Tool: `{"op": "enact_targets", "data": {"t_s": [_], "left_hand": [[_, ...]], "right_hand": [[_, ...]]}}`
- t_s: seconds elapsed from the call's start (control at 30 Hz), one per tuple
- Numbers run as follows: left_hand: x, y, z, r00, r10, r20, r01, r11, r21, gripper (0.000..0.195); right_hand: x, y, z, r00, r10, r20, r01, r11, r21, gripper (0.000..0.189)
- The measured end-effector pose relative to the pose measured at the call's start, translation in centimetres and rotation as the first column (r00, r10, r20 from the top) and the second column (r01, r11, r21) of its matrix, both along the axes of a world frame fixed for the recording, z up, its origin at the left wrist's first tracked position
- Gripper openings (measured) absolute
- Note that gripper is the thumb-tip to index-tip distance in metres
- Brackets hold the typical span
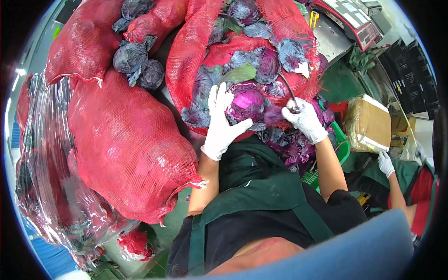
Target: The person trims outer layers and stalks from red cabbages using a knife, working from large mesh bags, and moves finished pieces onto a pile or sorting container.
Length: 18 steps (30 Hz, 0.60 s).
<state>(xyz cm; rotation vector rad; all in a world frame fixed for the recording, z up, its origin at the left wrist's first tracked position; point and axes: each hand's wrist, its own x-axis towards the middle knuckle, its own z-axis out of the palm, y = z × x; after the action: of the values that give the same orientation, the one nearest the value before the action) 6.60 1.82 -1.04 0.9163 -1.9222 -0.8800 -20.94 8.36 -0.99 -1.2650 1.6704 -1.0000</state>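
Observation:
A red cabbage (246, 102), glossy purple where its outer leaves are off, lies before me on red mesh sacking. My left hand (224, 120), in a white glove, rests against the cabbage's left and near side, fingers and thumb spread. My right hand (303, 117), also gloved, is closed around the handle of a thin, dark curved tool (289, 87), perhaps a knife, right of the cabbage. Loose outer leaves (267, 64) lie beyond the cabbage. More purple trimmings (290, 147) are heaped below my right hand.
Full red mesh sacks (129, 143) stand at the left, with whole cabbages (130, 57) between them. A green plastic crate (344, 147) stands at the right. Farther right are a cardboard box (371, 122) and a co-worker's gloved hand (386, 164). A scale (350, 17) sits at the upper right.

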Motion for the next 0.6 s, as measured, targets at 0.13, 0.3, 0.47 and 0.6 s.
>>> {"op": "enact_targets", "data": {"t_s": [0.13, 0.3, 0.47, 0.6], "left_hand": [[-0.1, 0.9, 1.4, 0.987, -0.089, -0.135, 0.120, 0.962, 0.244, 0.114], [0.1, 0.9, 0.9, 0.985, -0.157, 0.077, 0.160, 0.986, -0.038, 0.120], [-1.7, 2.8, 3.2, 0.992, -0.112, -0.053, 0.121, 0.966, 0.227, 0.124], [-3.8, 3.4, 2.2, 0.992, 0.080, 0.093, -0.088, 0.993, 0.084, 0.120]], "right_hand": [[-3.6, 0.1, -3.2, 0.896, -0.213, -0.390, 0.110, 0.957, -0.269, 0.030], [3.3, -2.5, 6.1, 0.973, 0.226, -0.048, -0.229, 0.968, -0.099, 0.056], [3.3, -2.4, 6.5, 0.971, 0.202, 0.124, -0.199, 0.979, -0.037, 0.050], [2.3, -2.0, 6.4, 0.981, 0.192, 0.038, -0.193, 0.981, 0.011, 0.050]]}}
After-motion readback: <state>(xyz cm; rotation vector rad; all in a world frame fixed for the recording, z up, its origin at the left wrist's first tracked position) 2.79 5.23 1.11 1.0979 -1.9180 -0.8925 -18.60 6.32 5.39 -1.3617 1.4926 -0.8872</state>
